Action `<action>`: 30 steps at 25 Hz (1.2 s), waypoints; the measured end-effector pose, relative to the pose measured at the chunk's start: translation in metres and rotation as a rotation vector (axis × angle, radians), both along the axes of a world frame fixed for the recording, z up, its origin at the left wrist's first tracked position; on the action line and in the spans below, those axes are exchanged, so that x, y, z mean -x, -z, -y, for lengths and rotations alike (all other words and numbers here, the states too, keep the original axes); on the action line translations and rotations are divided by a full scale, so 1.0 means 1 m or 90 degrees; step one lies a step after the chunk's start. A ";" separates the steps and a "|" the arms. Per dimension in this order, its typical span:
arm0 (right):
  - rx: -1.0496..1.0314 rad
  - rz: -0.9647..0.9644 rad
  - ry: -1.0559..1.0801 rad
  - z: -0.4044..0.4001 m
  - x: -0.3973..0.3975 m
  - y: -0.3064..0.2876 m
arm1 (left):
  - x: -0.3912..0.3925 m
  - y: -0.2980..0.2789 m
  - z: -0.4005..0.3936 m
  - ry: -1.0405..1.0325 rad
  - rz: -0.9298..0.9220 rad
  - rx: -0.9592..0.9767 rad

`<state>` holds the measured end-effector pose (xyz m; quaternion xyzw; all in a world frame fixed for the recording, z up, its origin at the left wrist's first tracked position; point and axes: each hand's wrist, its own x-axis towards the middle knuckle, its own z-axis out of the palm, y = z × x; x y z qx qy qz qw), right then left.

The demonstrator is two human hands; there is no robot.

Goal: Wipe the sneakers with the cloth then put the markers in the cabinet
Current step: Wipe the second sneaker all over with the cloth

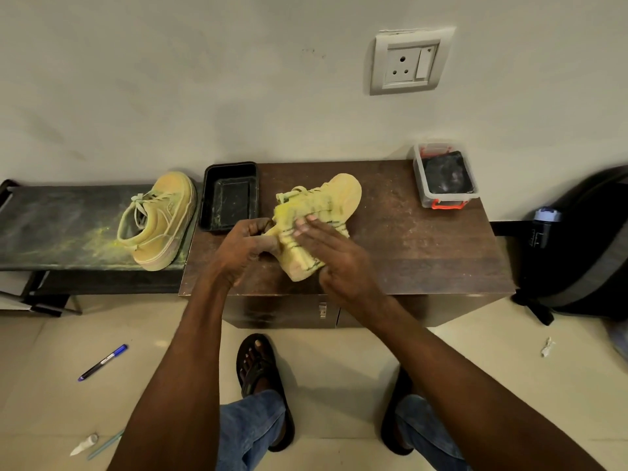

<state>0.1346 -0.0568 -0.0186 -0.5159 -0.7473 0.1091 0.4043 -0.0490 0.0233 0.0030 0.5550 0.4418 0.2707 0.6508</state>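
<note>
The left hand (249,244) holds one yellow sneaker (343,195) on the brown cabinet (407,239). The right hand (334,256) presses a yellow cloth (302,256) on it, fingers seemingly flat. Another sneaker (159,222) sits on the bench (61,226). A blue marker (102,362) lies on the floor (339,362).

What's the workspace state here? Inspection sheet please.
Surface: brown cabinet top, dusty; dark bench beside it, yellow powder on it.
Job's things: one sneaker on the cabinet under a yellow cloth; second sneaker on the bench; blue marker on the floor.
Clutter: black tray, clear box.
Hands: left hand grips the sneaker's heel; right hand presses the cloth flat.
Cables: nothing seen.
Surroundings: wall socket, backpack.
</note>
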 end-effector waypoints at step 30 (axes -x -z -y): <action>0.218 -0.169 0.355 -0.023 -0.053 0.013 | -0.004 -0.002 0.005 0.054 -0.358 -0.236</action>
